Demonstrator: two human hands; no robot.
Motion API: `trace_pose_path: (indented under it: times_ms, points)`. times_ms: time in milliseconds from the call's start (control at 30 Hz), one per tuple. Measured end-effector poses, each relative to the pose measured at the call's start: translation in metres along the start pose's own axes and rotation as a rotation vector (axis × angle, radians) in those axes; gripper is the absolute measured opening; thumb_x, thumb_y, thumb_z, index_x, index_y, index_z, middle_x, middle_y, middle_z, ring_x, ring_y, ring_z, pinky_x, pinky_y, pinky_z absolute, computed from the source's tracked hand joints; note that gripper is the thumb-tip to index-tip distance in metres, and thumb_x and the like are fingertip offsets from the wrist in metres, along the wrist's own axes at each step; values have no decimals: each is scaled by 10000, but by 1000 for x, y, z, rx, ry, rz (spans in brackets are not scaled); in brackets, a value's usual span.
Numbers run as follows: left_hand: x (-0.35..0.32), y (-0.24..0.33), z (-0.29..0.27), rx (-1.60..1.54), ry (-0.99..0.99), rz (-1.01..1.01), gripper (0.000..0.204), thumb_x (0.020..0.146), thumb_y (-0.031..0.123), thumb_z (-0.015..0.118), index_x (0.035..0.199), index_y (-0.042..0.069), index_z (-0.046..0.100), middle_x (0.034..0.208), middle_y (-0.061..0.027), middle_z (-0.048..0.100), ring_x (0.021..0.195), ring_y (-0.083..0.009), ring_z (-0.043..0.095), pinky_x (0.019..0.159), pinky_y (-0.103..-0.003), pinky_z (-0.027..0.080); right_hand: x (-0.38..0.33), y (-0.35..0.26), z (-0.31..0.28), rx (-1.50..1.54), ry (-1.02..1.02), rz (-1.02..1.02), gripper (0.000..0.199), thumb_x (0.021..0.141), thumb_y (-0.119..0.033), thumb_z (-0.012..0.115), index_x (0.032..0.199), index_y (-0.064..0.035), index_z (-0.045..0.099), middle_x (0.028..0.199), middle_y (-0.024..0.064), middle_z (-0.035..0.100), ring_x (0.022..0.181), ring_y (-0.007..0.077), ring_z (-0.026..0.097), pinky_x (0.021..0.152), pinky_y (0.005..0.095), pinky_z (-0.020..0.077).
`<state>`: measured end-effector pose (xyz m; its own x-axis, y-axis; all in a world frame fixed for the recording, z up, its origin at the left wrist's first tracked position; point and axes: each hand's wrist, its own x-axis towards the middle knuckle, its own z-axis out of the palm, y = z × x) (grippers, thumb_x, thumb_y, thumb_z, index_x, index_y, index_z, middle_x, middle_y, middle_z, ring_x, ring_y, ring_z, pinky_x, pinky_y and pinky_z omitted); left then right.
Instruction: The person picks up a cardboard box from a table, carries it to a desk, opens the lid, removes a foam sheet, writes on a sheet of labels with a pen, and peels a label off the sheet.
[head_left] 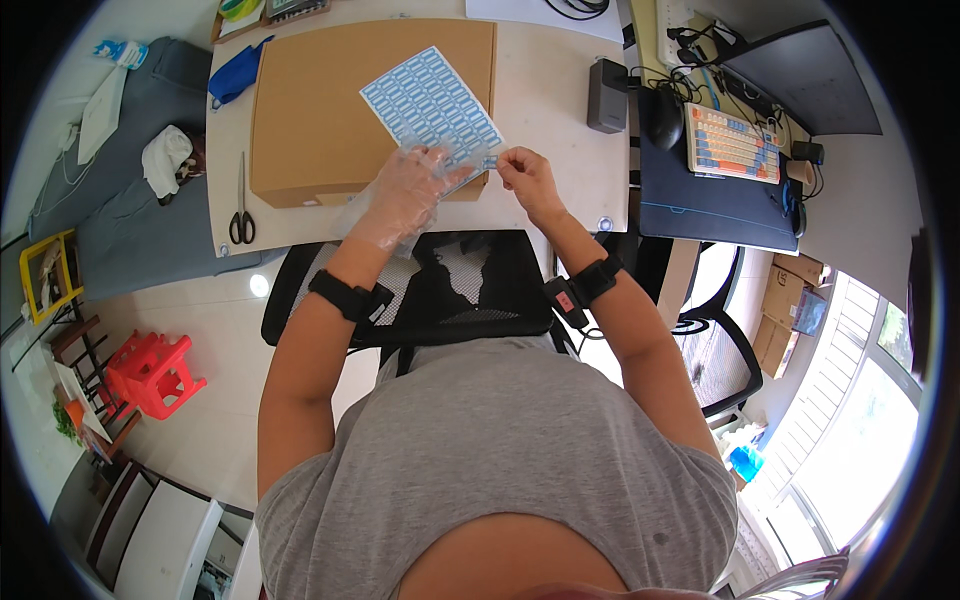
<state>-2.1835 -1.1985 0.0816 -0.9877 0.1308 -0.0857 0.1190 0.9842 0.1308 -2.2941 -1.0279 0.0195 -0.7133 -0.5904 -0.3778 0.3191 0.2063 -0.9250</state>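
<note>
A: What lies nearest?

B: The person's grey shirt (520, 430), and past it a black mesh chair back (490, 290) standing between the body and the surface (560, 60). Each wrist wears a black band.

A: And the hands?

B: The left hand (405, 190) is covered in loose clear plastic. It lies over the lower part of a sheet of labels (425, 95), fingers forward and slightly bent; whether it grips the sheet or merely presses on it cannot be told. The right hand (532, 183) is bare, its thumb and fingertips drawn together at the sheet's lower right corner. Whether the edge is caught between them is too small to tell.

A: Where is the sheet, exactly?

B: On top of a flat brown cardboard box (310, 110), set at a slant, its blue-and-white rows running up and away from the hands. The right-hand corner reaches the box's edge.

A: What else is around the box?

B: Black-handled scissors (242, 225) lie just beside it on the left, blades pointing away. A dark box-shaped device (607, 95) stands well apart on the right, with an orange-and-white keyboard (735, 145) beyond it. Near the box's far left corner is a blue cloth item (238, 72).
</note>
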Motion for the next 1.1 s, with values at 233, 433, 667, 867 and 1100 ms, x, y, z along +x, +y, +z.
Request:
trace_pose_path:
  times_ms: [233, 433, 667, 867, 1100]
  points:
    - [2, 0, -4, -25, -28, -16, 506, 698, 76, 553, 1155, 290, 512, 1129, -41, 485, 997, -205, 489, 867, -326, 347, -7, 3, 0, -173, 15, -212, 32, 781, -24, 552, 761, -3, 539, 662, 2, 497, 597, 67, 455, 536, 208, 381]
    - [1, -2, -3, -46, -35, -15, 503, 693, 75, 563, 1149, 281, 518, 1128, -40, 479, 997, -202, 488, 862, -323, 354, -16, -4, 4, -431, 74, -435, 35, 751, 9, 560, 773, -15, 549, 720, 68, 512, 588, 164, 501, 556, 253, 413]
    - [2, -2, -2, -39, -61, -16, 521, 684, 83, 577, 1162, 280, 508, 1135, -43, 469, 997, -199, 482, 837, -316, 364, -26, -13, -3, -513, 12, -508, 62, 736, 22, 565, 770, -30, 558, 729, 76, 511, 602, 201, 512, 560, 265, 421]
    - [1, -2, -2, -46, -3, -10, 515, 682, 81, 573, 1167, 242, 512, 1105, -62, 493, 976, -207, 494, 823, -315, 374, -25, -23, -14, 62, -80, -99, 18, 785, -40, 564, 770, -31, 564, 703, 3, 518, 599, 92, 457, 564, 209, 377]
    - [-2, -17, -16, -878, 204, -180, 311, 799, 43, 481, 1105, 38, 536, 1024, -149, 568, 920, -245, 543, 826, -306, 409, -9, -26, -21, 229, 4, -14, 74, 793, -98, 569, 830, -38, 592, 697, -27, 521, 640, 63, 434, 603, 198, 357]
